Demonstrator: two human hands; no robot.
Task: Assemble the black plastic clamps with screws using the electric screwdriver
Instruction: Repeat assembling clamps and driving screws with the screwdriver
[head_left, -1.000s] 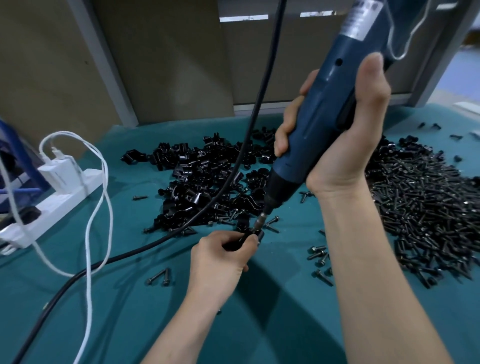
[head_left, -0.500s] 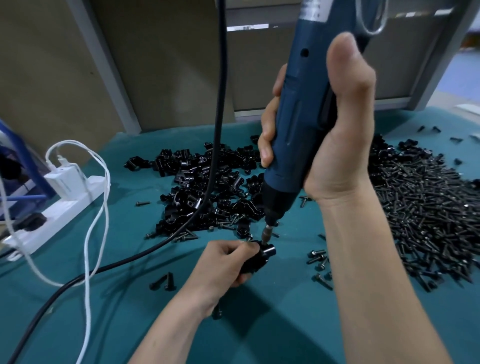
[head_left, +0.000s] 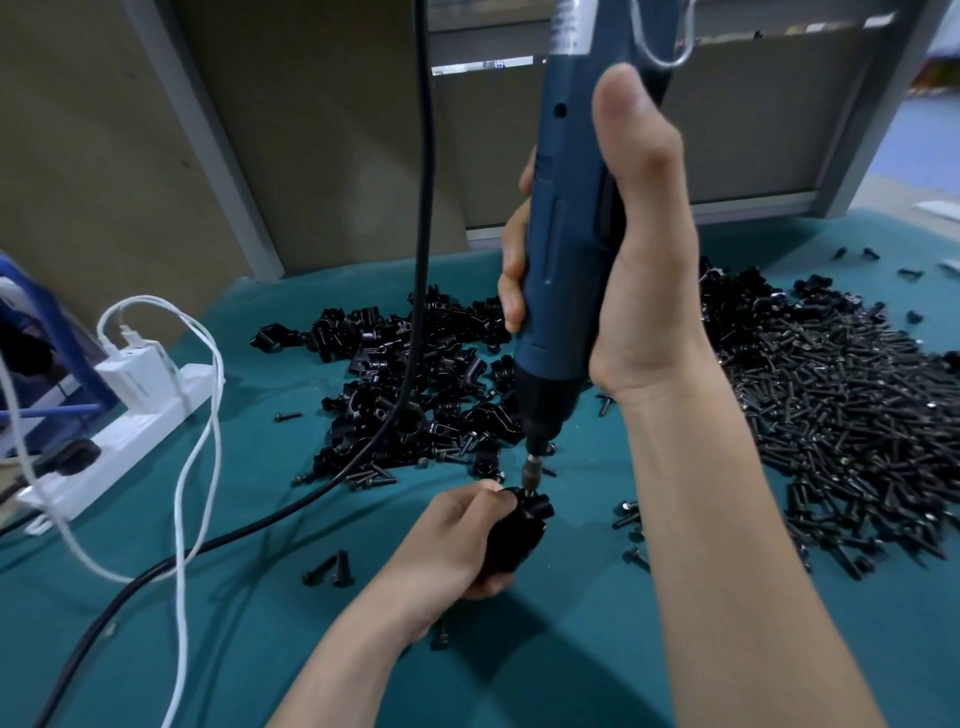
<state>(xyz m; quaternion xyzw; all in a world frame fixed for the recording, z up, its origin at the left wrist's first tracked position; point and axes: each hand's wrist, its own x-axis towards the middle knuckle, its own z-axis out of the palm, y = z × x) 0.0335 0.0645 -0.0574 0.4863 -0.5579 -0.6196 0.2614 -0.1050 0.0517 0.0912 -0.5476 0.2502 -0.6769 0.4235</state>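
Teal work mat (head_left: 260, 623) covering the whole bench surface. Heap of loose black screws (head_left: 852, 426) spread wide to the right of the electric screwdriver (head_left: 566, 260). Pile of unassembled black clamps (head_left: 405, 395) behind and left of the screwdriver's nose. White power strip (head_left: 130, 431) far left of the screwdriver, near the mat edge, with white charger cable (head_left: 192, 467) looping off it. Black power cord (head_left: 421, 208) hanging down just left of the screwdriver, crossing the clamp pile and trailing off toward bottom left. Screwdriver itself held near upright, blue body, bit pointing down. Right hand (head_left: 623, 291) wrapped fully around screwdriver body, thumb extended up along the housing. Left hand (head_left: 457, 545) directly below the screwdriver, closed firmly on one black clamp (head_left: 519, 535). Bit tip touching top of that clamp. A few stray screws (head_left: 327, 566) on the mat left of the left hand.
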